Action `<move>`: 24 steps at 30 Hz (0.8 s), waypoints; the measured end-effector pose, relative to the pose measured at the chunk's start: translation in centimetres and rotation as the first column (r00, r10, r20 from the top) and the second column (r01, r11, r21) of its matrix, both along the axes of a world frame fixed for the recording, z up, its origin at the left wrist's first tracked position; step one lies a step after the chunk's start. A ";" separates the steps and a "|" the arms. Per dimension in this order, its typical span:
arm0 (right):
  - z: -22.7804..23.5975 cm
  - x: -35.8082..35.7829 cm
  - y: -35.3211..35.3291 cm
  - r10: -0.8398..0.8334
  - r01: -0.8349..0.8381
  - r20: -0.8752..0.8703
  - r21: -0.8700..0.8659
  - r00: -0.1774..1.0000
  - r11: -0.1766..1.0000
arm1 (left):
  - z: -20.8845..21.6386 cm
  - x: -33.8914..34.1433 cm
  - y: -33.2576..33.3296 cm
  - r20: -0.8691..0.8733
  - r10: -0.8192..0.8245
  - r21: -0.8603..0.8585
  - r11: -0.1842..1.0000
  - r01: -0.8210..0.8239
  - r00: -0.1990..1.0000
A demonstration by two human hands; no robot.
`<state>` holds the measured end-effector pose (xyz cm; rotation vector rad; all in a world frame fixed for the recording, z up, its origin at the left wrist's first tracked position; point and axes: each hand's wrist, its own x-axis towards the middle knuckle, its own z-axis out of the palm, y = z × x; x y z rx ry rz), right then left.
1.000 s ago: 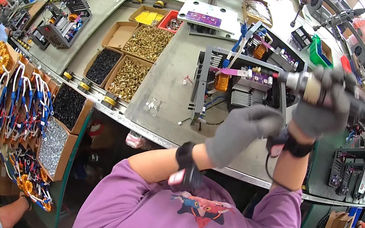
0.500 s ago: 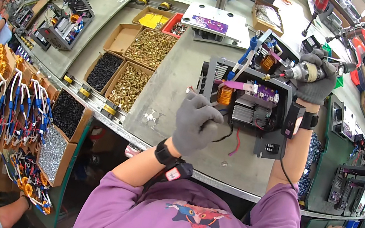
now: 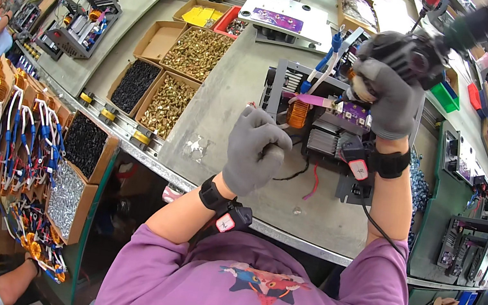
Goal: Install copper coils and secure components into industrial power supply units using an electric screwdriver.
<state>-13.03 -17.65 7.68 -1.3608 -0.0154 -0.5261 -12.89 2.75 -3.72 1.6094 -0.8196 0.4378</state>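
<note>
Cables (image 3: 43,127) drape at your far left; brass-coloured fasteners (image 3: 196,54) lie boxed. Your left hand (image 3: 255,152) curls beside the open chassis (image 3: 275,96) on the bench (image 3: 224,77); whether it grips anything, I cannot tell. Your right hand (image 3: 389,101), apart from the left, clamps a power driver (image 3: 418,60) above the chassis.

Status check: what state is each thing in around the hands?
Left hand: fingers curled; whether it holds anything is hidden.
Right hand: closed around the power drill.
Power drill: held, tilted; tip hidden, running or not cannot be told.
Black chassis: open-topped, inner parts showing.
Copper coil: wound, inside the chassis.
Red wire: loose end outside the chassis.
Brass fasteners: loose, heaped.
</note>
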 end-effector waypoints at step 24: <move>-2.5 2.3 -0.8 -0.153 0.188 0.117 -0.412 0.981 0.892 | 0.7 1.3 0.6 -0.665 -0.289 -0.498 0.858 -0.121 0.689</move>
